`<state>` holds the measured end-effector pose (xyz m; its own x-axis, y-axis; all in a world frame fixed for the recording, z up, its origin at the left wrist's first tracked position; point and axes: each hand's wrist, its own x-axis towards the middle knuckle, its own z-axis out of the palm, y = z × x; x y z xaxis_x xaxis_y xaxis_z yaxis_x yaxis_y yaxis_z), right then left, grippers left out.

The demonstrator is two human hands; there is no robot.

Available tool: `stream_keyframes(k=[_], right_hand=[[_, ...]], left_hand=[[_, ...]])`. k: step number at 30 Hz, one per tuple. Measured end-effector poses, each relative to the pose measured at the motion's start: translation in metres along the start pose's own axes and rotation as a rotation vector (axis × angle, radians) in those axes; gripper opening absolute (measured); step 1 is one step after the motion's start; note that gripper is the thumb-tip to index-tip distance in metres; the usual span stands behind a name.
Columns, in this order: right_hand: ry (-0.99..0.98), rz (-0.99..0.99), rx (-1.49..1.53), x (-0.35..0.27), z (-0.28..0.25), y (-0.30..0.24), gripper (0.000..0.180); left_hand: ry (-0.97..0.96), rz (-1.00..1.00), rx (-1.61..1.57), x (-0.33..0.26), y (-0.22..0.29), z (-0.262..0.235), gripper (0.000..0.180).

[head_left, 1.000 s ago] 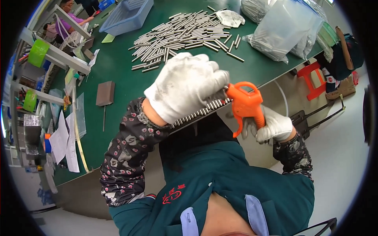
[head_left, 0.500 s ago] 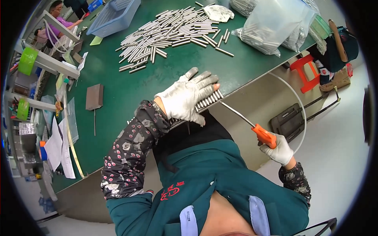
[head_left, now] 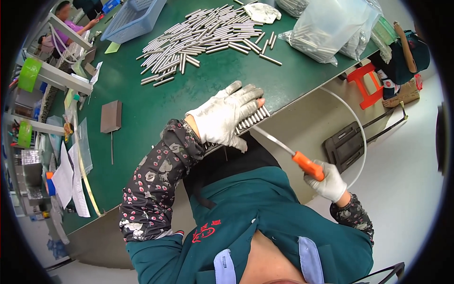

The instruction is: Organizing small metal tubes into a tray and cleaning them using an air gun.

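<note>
My left hand (head_left: 224,116), in a white glove with greyed fingers and one bare fingertip, lies flat over a row of short metal pins (head_left: 255,118) at the table's front edge. Its fingers are stretched out. Pins show to the right of the palm and below the wrist; the glove hides the middle of the row. To the right, off the table, my gloved right hand (head_left: 328,182) is wrapped around the handle of an orange air blow gun (head_left: 308,165). The gun's long thin nozzle points up and left, its tip close to the pins' near ends.
Loose metal pins (head_left: 203,38) are heaped on the green table (head_left: 156,113) beyond my left hand. Farther back stand a blue basket (head_left: 135,21) and plastic bags of pins (head_left: 326,33). A brown block on a rod (head_left: 111,116) lies left. A white hose (head_left: 363,137) loops at right.
My right hand has shifted slightly left, and the blow gun's nozzle tip has swung left along the row of pins. My left hand has stayed in place over the pins.
</note>
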<state>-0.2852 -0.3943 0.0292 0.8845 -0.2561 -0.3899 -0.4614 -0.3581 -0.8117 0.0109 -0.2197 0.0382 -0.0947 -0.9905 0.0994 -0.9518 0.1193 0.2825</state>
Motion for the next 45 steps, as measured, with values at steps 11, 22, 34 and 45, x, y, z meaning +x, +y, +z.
stream_keyframes(k=[11,22,34,45], right_hand=[[0.118,-0.016,0.072,-0.002,-0.003,0.012,0.016],[0.037,0.076,0.093,-0.013,-0.006,0.011,0.018],[0.043,0.007,0.109,-0.002,0.005,0.011,0.015],[-0.023,-0.046,0.095,0.005,0.003,0.005,0.018]], left_hand=[[0.024,-0.012,-0.009,0.0,0.001,-0.001,0.109],[0.007,-0.011,-0.012,-0.001,0.001,0.0,0.108],[0.029,-0.023,-0.001,0.003,0.004,0.0,0.104],[0.068,-0.025,0.017,-0.008,0.005,-0.005,0.104]])
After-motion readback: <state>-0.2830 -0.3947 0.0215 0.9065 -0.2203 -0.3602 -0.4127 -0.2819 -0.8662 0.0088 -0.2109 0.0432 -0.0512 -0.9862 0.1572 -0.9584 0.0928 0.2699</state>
